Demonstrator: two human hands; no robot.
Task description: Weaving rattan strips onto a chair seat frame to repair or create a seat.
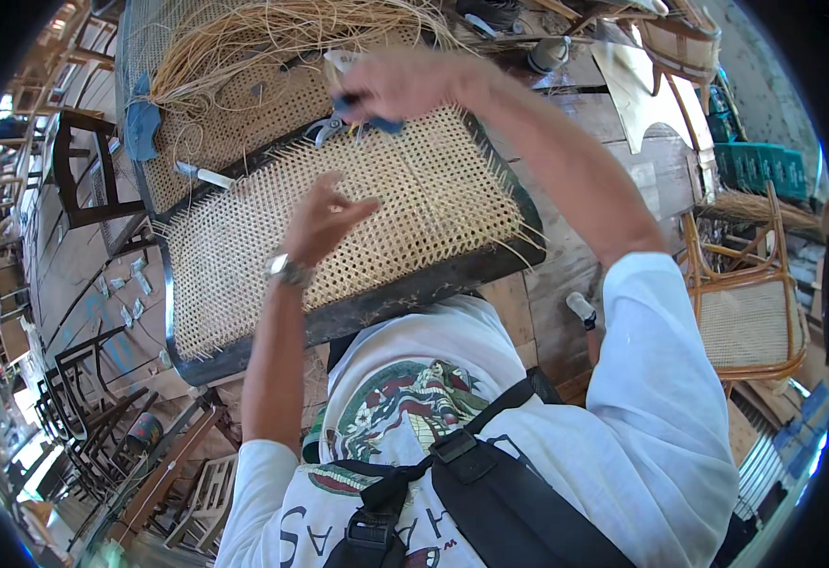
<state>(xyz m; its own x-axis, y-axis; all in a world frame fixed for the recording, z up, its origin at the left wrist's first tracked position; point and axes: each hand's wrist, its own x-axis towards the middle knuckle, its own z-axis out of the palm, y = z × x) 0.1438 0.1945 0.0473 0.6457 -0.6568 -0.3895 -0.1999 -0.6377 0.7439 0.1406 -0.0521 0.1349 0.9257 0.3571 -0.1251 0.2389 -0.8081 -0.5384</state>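
Note:
A woven cane panel (pixel 414 204) lies in front of me on a dark wooden frame (pixel 386 301), with loose strand ends along its edges. Over its middle is my left hand (pixel 325 220), thumb and forefinger apart, nothing visible between them. My right hand (pixel 405 83) is smeared by motion above the panel's far edge. Right beneath it are cutting pliers with blue handles (pixel 388 124), their metal jaws pointing left; whether the fingers grip them is unclear. A tool with a white handle (pixel 214 177) rests at the panel's far left edge.
Beyond the panel, a bundle of loose cane strands (pixel 216 47) lies on more woven cane (pixel 192 142). A blue piece of material (pixel 142 121) sits at the far left. A dark chair frame (pixel 88 170) stands left, a rattan chair (pixel 748 322) right, green crates (pixel 761 170) at far right.

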